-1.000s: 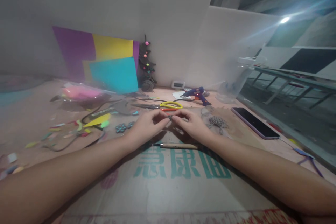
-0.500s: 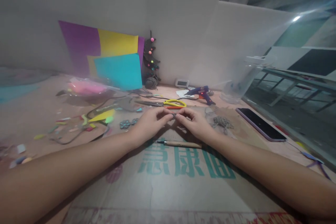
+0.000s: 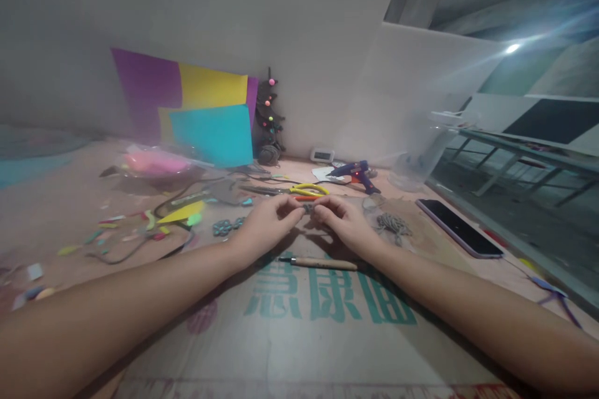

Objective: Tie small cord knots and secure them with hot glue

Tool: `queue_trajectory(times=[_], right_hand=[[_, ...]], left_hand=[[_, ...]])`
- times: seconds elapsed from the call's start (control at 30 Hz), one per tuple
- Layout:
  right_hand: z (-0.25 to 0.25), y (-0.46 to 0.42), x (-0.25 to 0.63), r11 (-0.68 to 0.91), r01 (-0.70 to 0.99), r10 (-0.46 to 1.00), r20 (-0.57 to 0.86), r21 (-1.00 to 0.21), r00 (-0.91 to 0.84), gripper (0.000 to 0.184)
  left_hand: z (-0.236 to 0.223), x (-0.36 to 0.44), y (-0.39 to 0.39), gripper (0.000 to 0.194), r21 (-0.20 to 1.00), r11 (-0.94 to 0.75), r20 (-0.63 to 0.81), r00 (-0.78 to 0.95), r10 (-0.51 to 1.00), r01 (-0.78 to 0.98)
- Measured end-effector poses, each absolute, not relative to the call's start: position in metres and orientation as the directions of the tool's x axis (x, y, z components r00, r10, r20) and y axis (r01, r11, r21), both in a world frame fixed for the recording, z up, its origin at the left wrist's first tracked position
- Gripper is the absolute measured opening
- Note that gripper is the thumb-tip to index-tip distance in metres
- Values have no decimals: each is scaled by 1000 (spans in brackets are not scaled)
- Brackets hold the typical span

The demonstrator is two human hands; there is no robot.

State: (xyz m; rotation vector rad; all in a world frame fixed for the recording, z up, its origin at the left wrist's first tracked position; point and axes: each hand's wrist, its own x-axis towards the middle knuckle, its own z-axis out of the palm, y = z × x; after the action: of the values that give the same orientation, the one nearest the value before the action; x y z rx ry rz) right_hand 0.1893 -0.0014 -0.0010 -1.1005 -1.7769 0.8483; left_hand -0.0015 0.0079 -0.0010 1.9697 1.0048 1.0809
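Note:
Over the printed board (image 3: 299,349), my left hand (image 3: 267,224) and my right hand (image 3: 347,224) meet fingertip to fingertip. Both are closed in a pinch on one small dark grey piece (image 3: 307,207). It looks like a bit of twisted cord, though fingers cover most of it. Below them a wooden-handled carving tool (image 3: 322,263) lies flat. A bundle of grey cord (image 3: 394,224) rests right of my right hand. Left of my left hand is a small blue-grey knotted piece (image 3: 223,227), partly covered by that hand at its right end.
Yellow-handled scissors (image 3: 309,190) lie behind my hands, near a glue gun (image 3: 353,173) with a red light. A phone (image 3: 458,227) is at the right edge. Colourful scraps (image 3: 154,224) lie left. Coloured sheets (image 3: 210,134) and a dark tree ornament (image 3: 270,112) lean against the wall.
The view has tilted up slightly. My fingertips have moved a little apart, showing more of the grey piece between them. Both hands still hold it.

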Motion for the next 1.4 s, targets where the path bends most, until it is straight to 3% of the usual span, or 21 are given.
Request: queue_trajectory(times=[0.2,0.5,0.87,1.07,1.4], right_hand=[[3,-4,186,356,491,933,269,-795,-240,19],[10,-15,187,431,577,897,401,-694,-187,29],[8,-16,188,533,552,845,441,-641,-304,15],[5,-8,193,584,474,789,599,-659,-139,22],[9,-13,188,531,592,834,496,-606,-242,16]], left_hand=[[0,-2,6,19,829,-479,380,336,862,289],[2,-1,5,21,829,-400,274,341,899,389],[0,-3,8,22,814,-453,327,358,874,364],[2,-3,5,22,814,-475,355,360,862,334],[-1,-2,6,21,804,-464,306,410,859,372]])
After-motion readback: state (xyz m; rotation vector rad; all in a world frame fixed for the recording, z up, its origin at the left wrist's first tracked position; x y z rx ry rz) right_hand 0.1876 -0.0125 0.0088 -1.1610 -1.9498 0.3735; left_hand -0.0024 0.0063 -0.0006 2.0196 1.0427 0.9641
